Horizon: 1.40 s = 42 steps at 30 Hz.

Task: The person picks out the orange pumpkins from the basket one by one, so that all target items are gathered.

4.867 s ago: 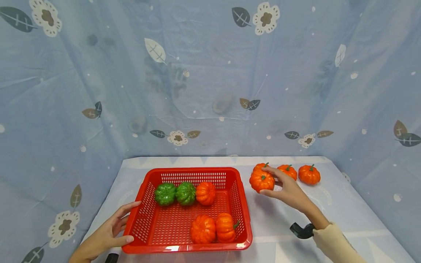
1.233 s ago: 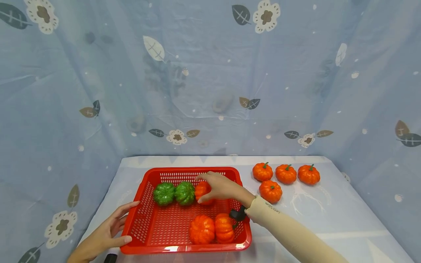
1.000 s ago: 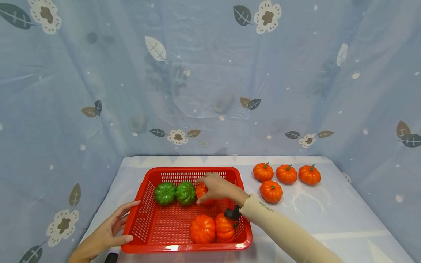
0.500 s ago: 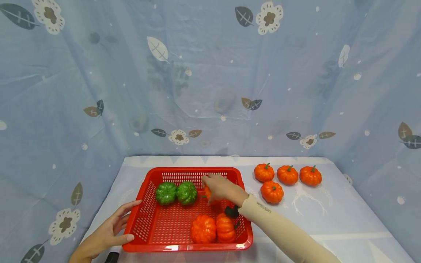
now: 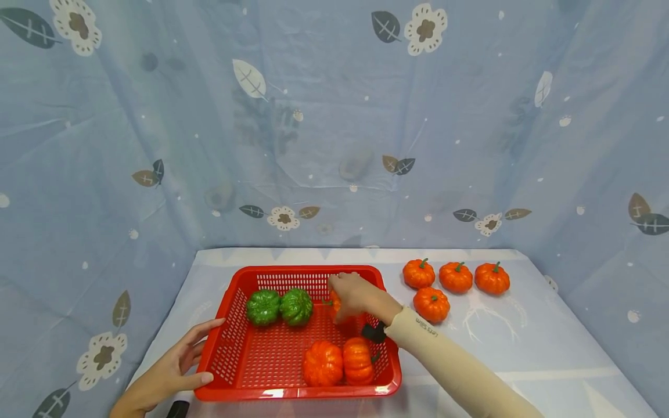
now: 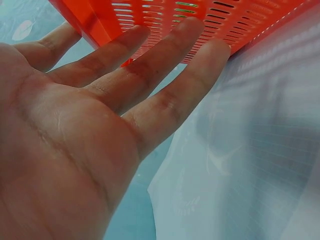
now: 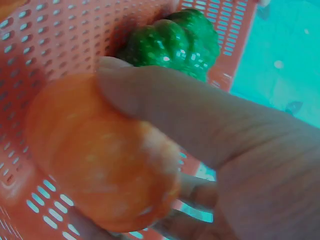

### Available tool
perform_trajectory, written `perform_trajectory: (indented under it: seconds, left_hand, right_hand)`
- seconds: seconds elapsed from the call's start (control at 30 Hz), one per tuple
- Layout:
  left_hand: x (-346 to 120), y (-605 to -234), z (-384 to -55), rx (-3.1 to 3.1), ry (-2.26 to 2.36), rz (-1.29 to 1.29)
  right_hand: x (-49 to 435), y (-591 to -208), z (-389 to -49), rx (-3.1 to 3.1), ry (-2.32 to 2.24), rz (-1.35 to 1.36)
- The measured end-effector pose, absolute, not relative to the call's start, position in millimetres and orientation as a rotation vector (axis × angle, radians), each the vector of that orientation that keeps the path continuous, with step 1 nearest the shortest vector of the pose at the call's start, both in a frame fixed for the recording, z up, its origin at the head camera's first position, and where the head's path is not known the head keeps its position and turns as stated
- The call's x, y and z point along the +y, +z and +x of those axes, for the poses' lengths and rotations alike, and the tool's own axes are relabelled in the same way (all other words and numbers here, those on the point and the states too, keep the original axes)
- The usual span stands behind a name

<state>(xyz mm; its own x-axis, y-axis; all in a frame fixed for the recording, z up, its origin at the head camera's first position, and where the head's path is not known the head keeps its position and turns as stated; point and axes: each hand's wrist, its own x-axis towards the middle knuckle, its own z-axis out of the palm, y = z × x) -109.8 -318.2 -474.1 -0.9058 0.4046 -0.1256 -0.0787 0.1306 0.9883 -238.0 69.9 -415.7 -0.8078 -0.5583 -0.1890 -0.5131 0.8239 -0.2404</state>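
Note:
My right hand [image 5: 355,297] grips an orange pumpkin [image 7: 110,155] inside the red basket [image 5: 261,392], near its back right corner. Thumb on one side and fingers on the other wrap it; in the head view most of it hides behind the hand. My left hand [image 5: 175,367] rests at the basket's left side, its fingers [image 6: 165,107] stretched out along the perforated wall. Two green pumpkins [image 5: 263,307] sit side by side to the left of the held one. Toward the basket's front right lie two more orange pumpkins [image 5: 322,363].
Several orange pumpkins [image 5: 456,277] stand on the white tablecloth [image 5: 491,360] to the right of the basket. A blue patterned curtain [image 5: 334,145] rises behind and on both sides of the table.
My right hand, earlier holding a pumpkin over the table at right, has moved into the basket. It has shifted the back orange pumpkin rightward, away from the green ones. My left hand stays put.

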Motion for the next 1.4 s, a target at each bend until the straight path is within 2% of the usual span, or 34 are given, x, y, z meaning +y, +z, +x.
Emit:
perform_trajectory:
  seconds: [0.37, 0.63, 1.4]
  left_hand:
    - [-319, -476, -111, 2.037, 1.817, 0.298]
    - [-320, -478, -112, 2.036, 1.819, 0.303]
    - [-320, -477, -112, 2.031, 1.826, 0.319]
  right_hand:
    - [87, -393, -233, 2.785, -0.561, -0.915]
    - [102, -391, -227, 2.778, -0.722, -0.959]
    - [166, -396, -219, 2.879, -1.107, -0.810]
